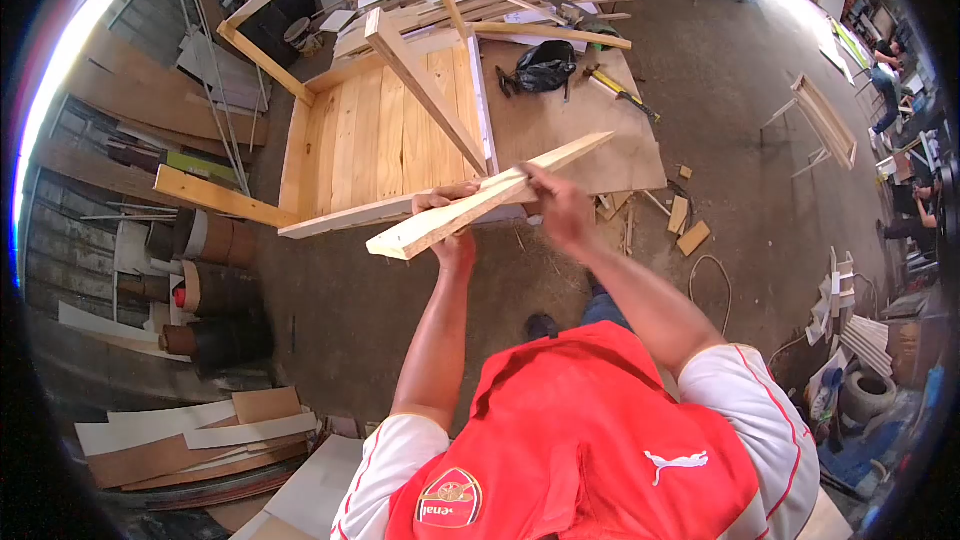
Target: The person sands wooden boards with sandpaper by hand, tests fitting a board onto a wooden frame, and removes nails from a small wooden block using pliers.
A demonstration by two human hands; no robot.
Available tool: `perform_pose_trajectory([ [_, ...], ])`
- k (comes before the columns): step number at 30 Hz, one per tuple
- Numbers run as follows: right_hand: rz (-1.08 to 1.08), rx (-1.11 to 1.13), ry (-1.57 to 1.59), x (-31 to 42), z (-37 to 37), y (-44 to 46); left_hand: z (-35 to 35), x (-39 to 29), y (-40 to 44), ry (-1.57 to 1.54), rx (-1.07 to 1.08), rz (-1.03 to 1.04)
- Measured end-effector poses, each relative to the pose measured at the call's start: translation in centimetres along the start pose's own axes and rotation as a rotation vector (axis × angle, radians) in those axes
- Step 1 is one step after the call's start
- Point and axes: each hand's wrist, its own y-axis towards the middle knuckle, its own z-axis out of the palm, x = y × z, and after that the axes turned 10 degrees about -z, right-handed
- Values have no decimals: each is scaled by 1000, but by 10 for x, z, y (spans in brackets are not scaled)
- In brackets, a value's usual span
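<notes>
A pale, narrow wooden board (455,218) is held up at a slant in front of me, its thick end at lower left and its far end at upper right. My left hand (450,230) is wrapped around it from beneath, near the thick end. Farther along, my right hand (562,208) is closed on the board near its middle; slight blur softens those fingers. Just beyond stands an upturned wooden table frame (385,135) with a slatted underside. One of its legs (425,90) rises close behind the board.
A black plastic bag (540,67) and a yellow-and-black tool (622,95) lie on a brown sheet (600,145) at the right. Stacked planks (480,0) fill the back. Offcuts (692,237) and a cable (712,265) are on the floor. People (885,85) are at far right.
</notes>
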Motion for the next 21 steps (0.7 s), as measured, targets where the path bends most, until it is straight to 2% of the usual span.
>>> perform_pose_trajectory([
  [1, 69, -36, -10, -22, 0, 7, 6, -5, 3, -39, 22, 36],
  [3, 57, 7, 23, -20, -6, 14, 10, -8, 6, -4, 21, 71],
  [7, -87, 9, 157, 44, -13, 6, 34, -22, 16, 73, -30, 21],
  [9, 35, 37, 220, 16, -24, 16, 47, -29, 25, 123, -18, 31],
  [10, 115, 40, 230, -18, -29, 25, 47, -16, 31, 126, 3, 179],
  [11, 196, 44, 239, -41, -32, 33, 49, -16, 35, 105, -9, 161],
  [13, 165, 54, 280, -57, -36, 41, 53, -18, 39, 67, -28, 119],
  [14, 145, 58, 299, -65, -38, 46, 57, -18, 43, 101, -33, 160],
  [17, -48, 19, 336, 2, -37, 35, 68, -18, 48, 25, -84, 25],
  [21, 57, -128, 468, -99, -26, 51, 87, -19, 63, 55, -84, 93],
])
